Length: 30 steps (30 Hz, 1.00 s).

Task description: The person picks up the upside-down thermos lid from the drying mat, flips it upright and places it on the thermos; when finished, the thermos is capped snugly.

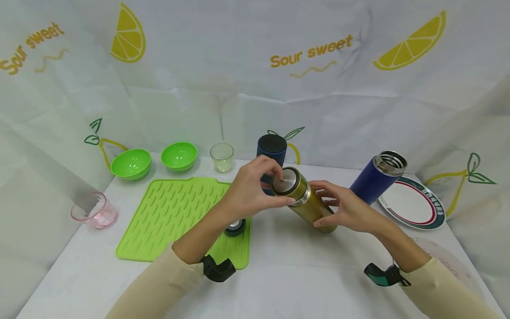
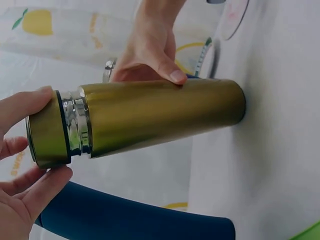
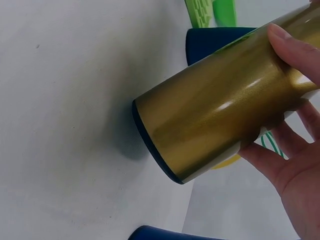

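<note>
A gold thermos (image 1: 312, 209) stands a bit tilted in the middle of the table, between both hands. My left hand (image 1: 255, 184) pinches its gold lid (image 2: 50, 132) with thumb and fingertips at the top. Between lid and body, a band of the steel neck (image 2: 77, 122) shows in the left wrist view. My right hand (image 1: 348, 207) grips the body around its middle, thumb on the near side. In the right wrist view, the dark base (image 3: 155, 145) is close to the table; whether it touches is hard to tell. Behind the left hand stands a dark blue thermos (image 1: 272, 147), partly hidden.
An uncapped blue thermos (image 1: 368, 180) stands right, before a rimmed plate (image 1: 406, 201). On the left lies a green mat (image 1: 159, 221) with a black stopper (image 1: 235, 227). Two green bowls (image 1: 131, 165), a clear glass (image 1: 222, 157) and a pink glass (image 1: 95, 212) stand around it.
</note>
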{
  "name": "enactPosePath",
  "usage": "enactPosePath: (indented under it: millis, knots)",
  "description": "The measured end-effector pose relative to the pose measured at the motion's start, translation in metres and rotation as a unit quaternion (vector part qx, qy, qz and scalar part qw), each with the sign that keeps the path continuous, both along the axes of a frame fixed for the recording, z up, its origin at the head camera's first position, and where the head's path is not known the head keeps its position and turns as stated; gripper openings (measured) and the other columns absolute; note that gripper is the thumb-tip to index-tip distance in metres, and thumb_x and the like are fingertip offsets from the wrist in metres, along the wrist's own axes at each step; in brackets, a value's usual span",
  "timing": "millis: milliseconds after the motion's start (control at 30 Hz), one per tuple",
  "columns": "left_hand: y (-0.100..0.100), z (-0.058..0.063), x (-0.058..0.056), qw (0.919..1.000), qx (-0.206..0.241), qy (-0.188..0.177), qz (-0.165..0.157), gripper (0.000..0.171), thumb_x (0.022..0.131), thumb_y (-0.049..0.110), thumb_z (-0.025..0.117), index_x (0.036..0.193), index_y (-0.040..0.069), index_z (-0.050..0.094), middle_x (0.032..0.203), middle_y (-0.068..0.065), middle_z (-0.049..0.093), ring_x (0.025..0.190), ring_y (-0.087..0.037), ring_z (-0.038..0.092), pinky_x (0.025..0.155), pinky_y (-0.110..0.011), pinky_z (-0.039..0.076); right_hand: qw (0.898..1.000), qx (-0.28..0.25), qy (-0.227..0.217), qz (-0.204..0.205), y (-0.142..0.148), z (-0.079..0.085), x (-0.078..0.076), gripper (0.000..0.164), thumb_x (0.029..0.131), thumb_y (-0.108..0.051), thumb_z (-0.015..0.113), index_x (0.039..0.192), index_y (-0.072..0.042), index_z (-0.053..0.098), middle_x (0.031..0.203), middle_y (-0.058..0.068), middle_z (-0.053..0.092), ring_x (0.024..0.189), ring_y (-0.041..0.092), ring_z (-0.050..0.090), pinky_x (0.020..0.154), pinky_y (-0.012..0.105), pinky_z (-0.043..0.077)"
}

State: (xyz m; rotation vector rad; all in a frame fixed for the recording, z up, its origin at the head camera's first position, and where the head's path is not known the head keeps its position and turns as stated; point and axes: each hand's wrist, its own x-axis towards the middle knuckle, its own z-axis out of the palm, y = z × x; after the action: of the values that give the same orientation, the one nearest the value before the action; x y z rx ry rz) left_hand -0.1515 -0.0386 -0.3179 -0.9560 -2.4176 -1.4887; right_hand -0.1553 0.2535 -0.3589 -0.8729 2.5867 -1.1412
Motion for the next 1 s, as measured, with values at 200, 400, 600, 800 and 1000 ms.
enactPosePath:
  millis: [200, 400, 600, 800, 1000]
  knots:
    - [0.002, -0.002, 0.002, 0.9993, -0.025, 0.014, -0.024, 0.042, 0.072, 0.023, 0.094, 0.098, 0.010, 0.063, 0.108, -0.003, 0.057, 0.099, -0.015, 0.063, 0.081, -0.016, 0.060, 1.000, 0.004, -0.006, -0.003, 0.000, 0.000, 0.001, 0.085, 0.077, -0.019, 0.090, 0.149, -0.012, 0.046, 0.147, 0.015, 0.057, 0.131, 0.047, 0.058, 0.101, 0.064, 0.052]
    - [0.001, -0.004, 0.001, 0.9994, -0.012, 0.007, -0.032, 0.040, 0.072, 0.018, 0.093, 0.096, 0.011, 0.061, 0.111, -0.002, 0.058, 0.102, -0.015, 0.063, 0.080, -0.016, 0.060, 1.000, 0.012, -0.015, -0.008, -0.002, 0.001, 0.002, 0.086, 0.079, -0.021, 0.089, 0.151, -0.012, 0.044, 0.150, 0.016, 0.053, 0.135, 0.048, 0.054, 0.104, 0.066, 0.050]
    - [-0.004, -0.005, -0.001, 0.9985, -0.011, -0.003, -0.053, 0.041, 0.073, 0.014, 0.093, 0.099, 0.010, 0.062, 0.123, -0.004, 0.060, 0.112, -0.017, 0.064, 0.084, -0.018, 0.060, 1.000, 0.019, -0.021, -0.007, -0.003, 0.002, 0.002, 0.082, 0.080, -0.023, 0.088, 0.149, -0.010, 0.045, 0.147, 0.019, 0.055, 0.131, 0.049, 0.058, 0.102, 0.065, 0.051]
    - [-0.009, -0.004, -0.005, 0.9939, -0.011, -0.015, -0.108, 0.054, 0.074, 0.004, 0.090, 0.122, 0.011, 0.065, 0.134, -0.002, 0.061, 0.126, -0.017, 0.061, 0.096, -0.026, 0.059, 1.000, 0.013, -0.020, 0.004, -0.003, 0.002, 0.001, 0.081, 0.079, -0.023, 0.089, 0.148, -0.013, 0.047, 0.147, 0.016, 0.056, 0.130, 0.048, 0.059, 0.101, 0.065, 0.052]
    - [-0.010, -0.001, -0.004, 0.9918, -0.034, 0.001, -0.123, 0.062, 0.078, 0.000, 0.086, 0.136, 0.009, 0.064, 0.138, -0.005, 0.060, 0.128, -0.018, 0.061, 0.093, -0.021, 0.059, 1.000, 0.013, -0.027, 0.005, -0.001, 0.002, 0.000, 0.082, 0.080, -0.023, 0.088, 0.149, -0.013, 0.046, 0.148, 0.017, 0.055, 0.131, 0.050, 0.057, 0.102, 0.067, 0.050]
